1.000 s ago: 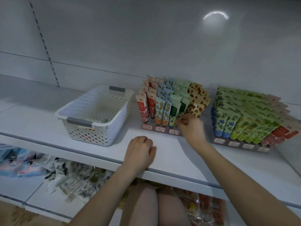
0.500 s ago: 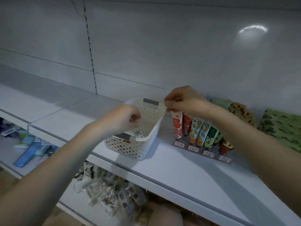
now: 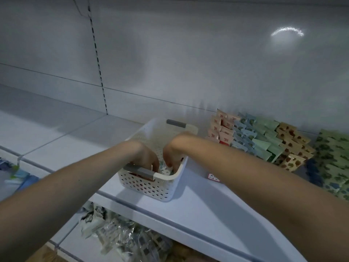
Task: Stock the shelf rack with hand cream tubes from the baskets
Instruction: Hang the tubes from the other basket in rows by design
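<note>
Both hands down, side by side

Bare L & R forearms stretched fwd, converging. L hand (image 3: 146,157) and R hand (image 3: 174,154) close but apart, wrists bent, fingers curled downward. Can't tell if either holds anything.

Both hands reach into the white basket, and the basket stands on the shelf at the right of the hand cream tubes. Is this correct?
Not quite: the head view shows the white basket left of the hand cream tubes, not right. The rest holds: the left hand and right hand reach into it, and it stands on the shelf.
</note>
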